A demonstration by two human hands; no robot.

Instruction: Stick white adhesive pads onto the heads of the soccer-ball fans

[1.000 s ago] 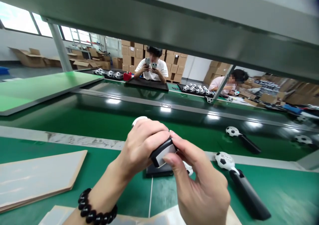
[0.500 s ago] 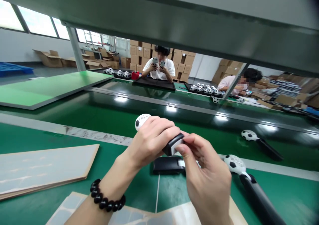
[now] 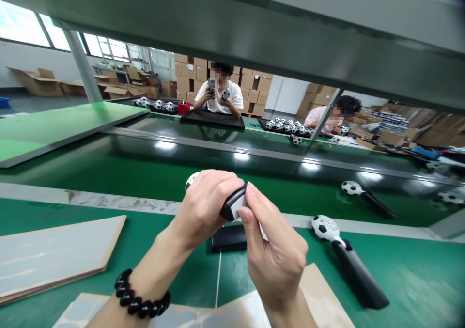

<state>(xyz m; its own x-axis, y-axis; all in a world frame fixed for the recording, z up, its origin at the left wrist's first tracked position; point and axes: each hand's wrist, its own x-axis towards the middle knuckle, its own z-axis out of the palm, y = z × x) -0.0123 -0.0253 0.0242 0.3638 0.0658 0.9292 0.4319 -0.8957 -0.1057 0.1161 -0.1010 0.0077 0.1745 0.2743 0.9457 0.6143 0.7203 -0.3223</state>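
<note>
My left hand [image 3: 203, 209] is wrapped round the black handle [image 3: 228, 209] of a piece with a white-and-black football-shaped head [image 3: 191, 179], which sticks out beyond my knuckles. The handle's pale grey end face points to the right. There my right hand [image 3: 276, 250] pinches the end with thumb and fingertips; whether a thin label lies between them I cannot tell. Below my hands another black handle [image 3: 228, 239] rests on the green table, partly hidden by my right hand. A similar football-headed piece [image 3: 358, 274] lies to the right.
Backing sheets with pale grey labels [image 3: 181, 316] lie under my forearms, and a stack of sheets [image 3: 61, 253] is at left. Beyond runs a green conveyor belt [image 3: 145, 168] carrying another football-headed piece [image 3: 376, 205]. Two people work opposite, near trays of footballs [image 3: 285, 124]. A shelf [image 3: 232, 32] hangs overhead.
The view has shifted, so most things appear further left. My right fingers have straightened at the handle's end, and my left hand keeps its grip.
</note>
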